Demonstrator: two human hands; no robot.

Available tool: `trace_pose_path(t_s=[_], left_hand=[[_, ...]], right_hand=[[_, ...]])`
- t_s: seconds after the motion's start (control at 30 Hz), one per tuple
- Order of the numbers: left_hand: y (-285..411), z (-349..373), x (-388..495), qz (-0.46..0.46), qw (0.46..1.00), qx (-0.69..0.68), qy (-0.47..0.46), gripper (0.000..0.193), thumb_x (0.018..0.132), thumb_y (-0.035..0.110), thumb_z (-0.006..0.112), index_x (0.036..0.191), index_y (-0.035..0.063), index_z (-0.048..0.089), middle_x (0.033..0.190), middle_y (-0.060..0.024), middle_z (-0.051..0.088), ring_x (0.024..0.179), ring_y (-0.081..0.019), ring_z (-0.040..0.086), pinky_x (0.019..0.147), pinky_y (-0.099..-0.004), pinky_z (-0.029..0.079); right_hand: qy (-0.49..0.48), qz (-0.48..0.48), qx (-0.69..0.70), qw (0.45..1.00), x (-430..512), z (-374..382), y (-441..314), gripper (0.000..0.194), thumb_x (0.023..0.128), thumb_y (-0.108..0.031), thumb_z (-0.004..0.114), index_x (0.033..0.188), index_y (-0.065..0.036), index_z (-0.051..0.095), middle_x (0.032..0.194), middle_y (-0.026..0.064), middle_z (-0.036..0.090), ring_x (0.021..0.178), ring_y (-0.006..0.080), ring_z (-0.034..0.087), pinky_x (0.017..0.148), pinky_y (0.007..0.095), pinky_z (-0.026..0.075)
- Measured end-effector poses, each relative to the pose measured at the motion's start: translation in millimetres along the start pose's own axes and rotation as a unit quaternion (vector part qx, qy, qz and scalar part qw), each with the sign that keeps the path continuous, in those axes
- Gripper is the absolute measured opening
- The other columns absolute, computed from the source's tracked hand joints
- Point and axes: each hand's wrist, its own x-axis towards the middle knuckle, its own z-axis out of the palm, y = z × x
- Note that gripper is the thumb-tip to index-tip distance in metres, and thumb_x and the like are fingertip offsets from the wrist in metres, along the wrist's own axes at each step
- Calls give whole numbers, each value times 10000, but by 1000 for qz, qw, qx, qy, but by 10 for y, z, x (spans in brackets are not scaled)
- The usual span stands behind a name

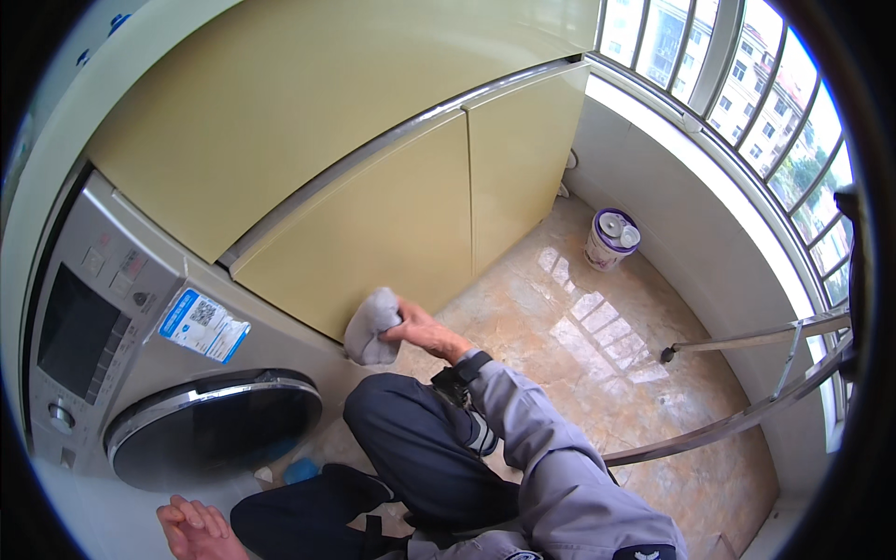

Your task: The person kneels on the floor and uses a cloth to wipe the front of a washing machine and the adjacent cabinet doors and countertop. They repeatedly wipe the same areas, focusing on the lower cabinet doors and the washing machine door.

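Note:
My right hand [420,330] grips a folded grey cloth [373,327] at the lower edge of a cream cabinet door [371,231], beside the washing machine's front corner. The hand partly covers the cloth; whether the cloth touches the door I cannot tell. At the bottom left, my left hand [198,528] is raised near my knee with its fingers curled and nothing visible in it. Just above that hand is the silver front-loading washing machine [231,294], its round dark door [217,427] closed and a blue and white label on its front.
A purple-rimmed bucket [605,241] with small lids on top stands by the wall. A metal folding frame [728,420] reaches in from the right. A blue object [301,470] lies on the floor by my foot. Barred windows [728,77] line the upper right.

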Motion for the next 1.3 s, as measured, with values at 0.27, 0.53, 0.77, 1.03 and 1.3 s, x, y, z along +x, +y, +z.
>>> trace_pose_path(t_s=[0.27, 0.53, 0.77, 1.03, 1.3], left_hand=[[-703, 407, 331, -112, 991, 24, -69, 212, 1054, 219, 598, 985, 31, 527, 891, -98, 531, 631, -153, 532, 561, -276, 487], [-1259, 987, 600, -269, 958, 21, -93, 306, 981, 235, 661, 1148, -22, 662, 988, -128, 577, 911, -232, 563, 750, -342, 460], [-1647, 1219, 765, -308, 947, 34, -81, 275, 991, 223, 654, 1142, -7, 653, 1026, -131, 580, 882, -224, 553, 738, -342, 460], [-1873, 1263, 832, -327, 941, 69, -56, 343, 935, 257, 718, 1146, -3, 643, 1027, -128, 557, 876, -214, 531, 736, -330, 447], [-1751, 902, 639, -213, 974, 77, -20, 236, 1054, 223, 586, 989, 15, 493, 833, -102, 520, 614, -177, 522, 533, -294, 469]], right_hand=[[294, -7, 27, 955, -647, -1841, 68, 454, 814, -70, 703, 1253, 9, 619, 1092, 79, 704, 1006, 188, 662, 907, 343, 526], [589, -90, -79, 799, -365, -3988, 65, 546, 759, -28, 715, 1293, -32, 599, 1149, 91, 695, 1065, 235, 653, 969, 355, 495], [663, -37, -129, 737, 76, -4867, 183, 637, 731, -61, 742, 1350, -54, 587, 1258, 159, 698, 1181, 311, 659, 1037, 389, 484], [666, -55, -121, 734, 511, -5069, 486, 675, 729, -68, 730, 1384, -66, 567, 1296, 162, 680, 1214, 307, 640, 1059, 388, 469], [611, -49, -72, 786, 455, -3740, 760, 568, 698, 26, 693, 1246, -42, 562, 1162, 107, 648, 1101, 261, 613, 996, 367, 464]])
